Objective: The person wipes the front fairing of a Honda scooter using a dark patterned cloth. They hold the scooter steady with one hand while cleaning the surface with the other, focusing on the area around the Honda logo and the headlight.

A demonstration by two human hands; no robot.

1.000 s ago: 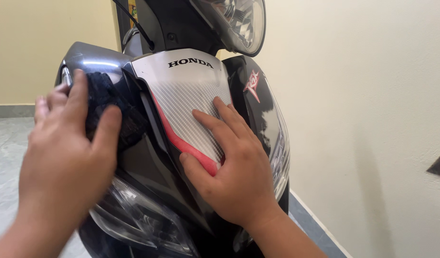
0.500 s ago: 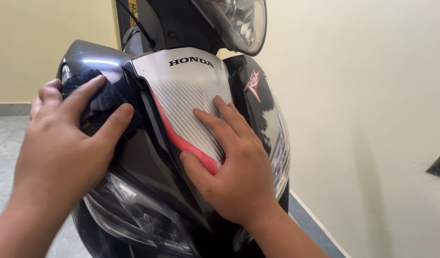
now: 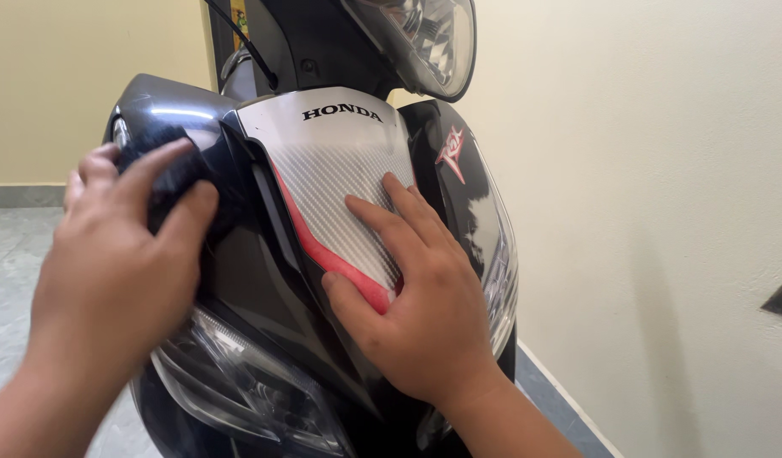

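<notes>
Under left hand (image 3: 111,280), dark cloth (image 3: 183,182), bunched, direction unclear

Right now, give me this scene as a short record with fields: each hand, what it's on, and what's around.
left hand: presses a dark cloth against the dark grey side panel of a scooter's front
right hand: lies flat, fingers spread, on the silver centre panel with its red stripe
headlamp: above the panel, at the top edge of the view
lower lamp: clear lens below the left hand
surroundings: cream wall at right, grey tiled floor at left
</notes>
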